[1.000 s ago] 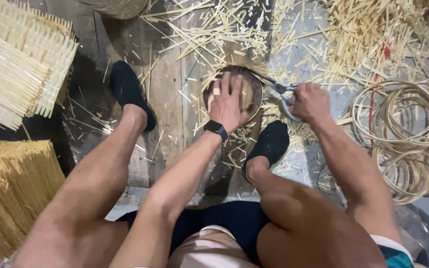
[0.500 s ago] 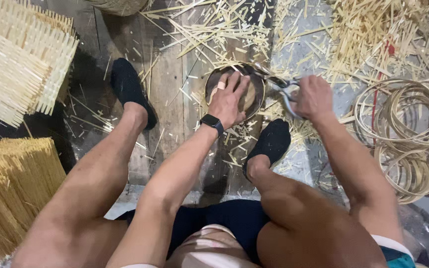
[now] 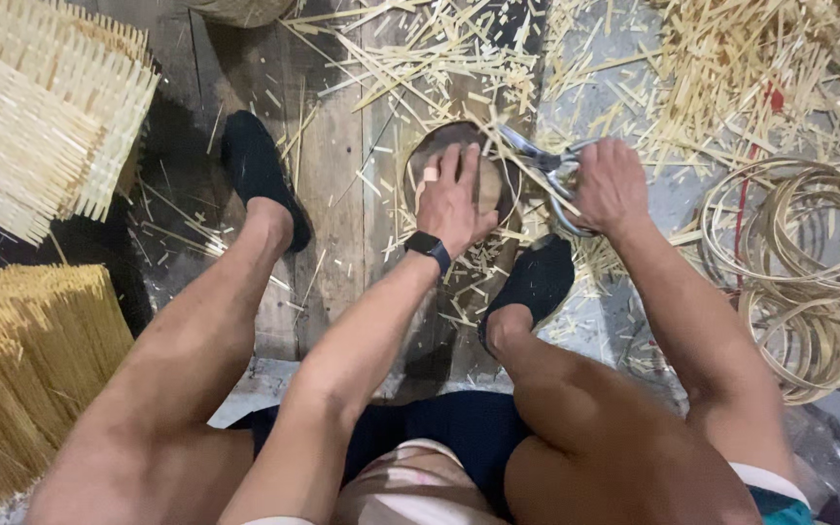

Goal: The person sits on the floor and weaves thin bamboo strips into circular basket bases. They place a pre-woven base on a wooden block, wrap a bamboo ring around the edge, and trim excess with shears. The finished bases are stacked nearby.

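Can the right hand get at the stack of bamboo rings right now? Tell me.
Probably not freely: the right hand is closed around scissors, though nothing blocks the way to the bamboo rings on its right.

The person sat with both legs spread over a plank floor (image 3: 328, 194) strewn with pale bamboo offcuts (image 3: 439, 49). The left hand (image 3: 454, 199), a black watch (image 3: 428, 249) on its wrist, lay flat on a round woven disc (image 3: 439, 141) with a dark rim. The right hand (image 3: 612, 185) gripped metal shears (image 3: 537, 156), whose blades met the disc's rim at its upper right. Black shoes (image 3: 260, 170) covered both feet. Coiled bamboo hoops (image 3: 809, 253) lay at the right, and bundled splints (image 3: 21, 379) and woven panels (image 3: 41, 117) at the left.
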